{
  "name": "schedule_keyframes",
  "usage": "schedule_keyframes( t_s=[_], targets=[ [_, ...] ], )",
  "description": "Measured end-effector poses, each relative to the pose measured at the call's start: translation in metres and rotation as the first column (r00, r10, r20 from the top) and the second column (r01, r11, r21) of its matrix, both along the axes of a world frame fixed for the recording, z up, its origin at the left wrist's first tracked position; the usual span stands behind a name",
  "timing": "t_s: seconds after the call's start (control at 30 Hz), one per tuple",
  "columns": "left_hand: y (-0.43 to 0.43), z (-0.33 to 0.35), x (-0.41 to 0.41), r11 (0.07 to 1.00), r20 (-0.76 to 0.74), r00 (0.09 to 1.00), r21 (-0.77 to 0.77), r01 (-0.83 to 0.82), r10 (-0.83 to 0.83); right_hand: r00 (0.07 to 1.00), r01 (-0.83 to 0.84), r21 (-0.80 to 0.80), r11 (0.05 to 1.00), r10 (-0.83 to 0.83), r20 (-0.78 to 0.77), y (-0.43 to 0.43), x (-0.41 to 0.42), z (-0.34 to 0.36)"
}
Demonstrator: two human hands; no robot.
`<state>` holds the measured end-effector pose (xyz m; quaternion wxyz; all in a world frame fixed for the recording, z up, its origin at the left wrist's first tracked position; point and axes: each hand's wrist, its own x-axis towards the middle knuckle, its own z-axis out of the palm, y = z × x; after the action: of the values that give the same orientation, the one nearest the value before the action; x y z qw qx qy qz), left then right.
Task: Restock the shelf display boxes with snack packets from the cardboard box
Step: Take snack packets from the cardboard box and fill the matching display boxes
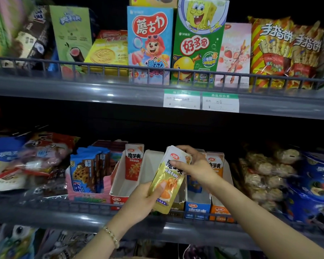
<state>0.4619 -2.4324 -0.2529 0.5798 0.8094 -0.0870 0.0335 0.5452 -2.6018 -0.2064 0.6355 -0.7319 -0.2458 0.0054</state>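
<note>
Gold packet stack (173, 184), left hand (140, 200) gripping base, right hand (193, 167) pinching top, four display boxes (197, 207)

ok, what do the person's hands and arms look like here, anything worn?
No gloves, and no sleeves in view. The left hand has a bracelet at the wrist, made of pale round beads with small gold-coloured spacers. The right hand has a plain wrist, with no watch or band. No rings show on the visible fingers.
</note>
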Motion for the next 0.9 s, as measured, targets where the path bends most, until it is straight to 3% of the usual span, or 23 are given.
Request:
schedule_keyframes(
  t_s=[0.13,0.37,0.47,0.6,0.73,0.83,0.9],
  targets=[
    [0.005,0.002,-0.002,0.999,0.083,0.996,-0.052,0.014,-0.009,1.0,-0.018,-0.083,0.996,0.018,-0.006,0.001,-0.01,0.008],
    [0.002,0.004,0.002,0.986,0.198,0.979,-0.151,0.077,-0.047,0.964,-0.179,-0.093,0.979,0.156,-0.213,-0.006,-0.004,0.016],
    [0.003,0.001,0.01,0.987,0.175,0.981,-0.118,0.111,-0.089,0.949,-0.206,-0.076,0.976,0.18,-0.258,-0.013,0.004,0.02],
    [0.01,-0.003,0.031,0.995,0.143,0.988,0.091,0.043,-0.055,0.996,-0.006,-0.17,0.985,-0.01,-0.088,-0.021,0.019,0.021],
    [0.016,-0.008,0.047,0.901,0.155,0.987,0.433,-0.034,-0.038,0.956,0.291,-0.122,0.949,-0.285,0.07,-0.031,0.037,0.029],
    [0.017,-0.022,0.049,0.838,0.028,0.994,0.54,0.075,-0.107,0.926,0.338,-0.199,0.92,-0.288,0.244,-0.031,0.048,0.028],
    [0.017,-0.03,0.051,0.818,0.031,0.993,0.57,0.076,-0.114,0.923,0.323,-0.266,0.908,-0.239,0.302,-0.026,0.054,0.021]
  ],
)
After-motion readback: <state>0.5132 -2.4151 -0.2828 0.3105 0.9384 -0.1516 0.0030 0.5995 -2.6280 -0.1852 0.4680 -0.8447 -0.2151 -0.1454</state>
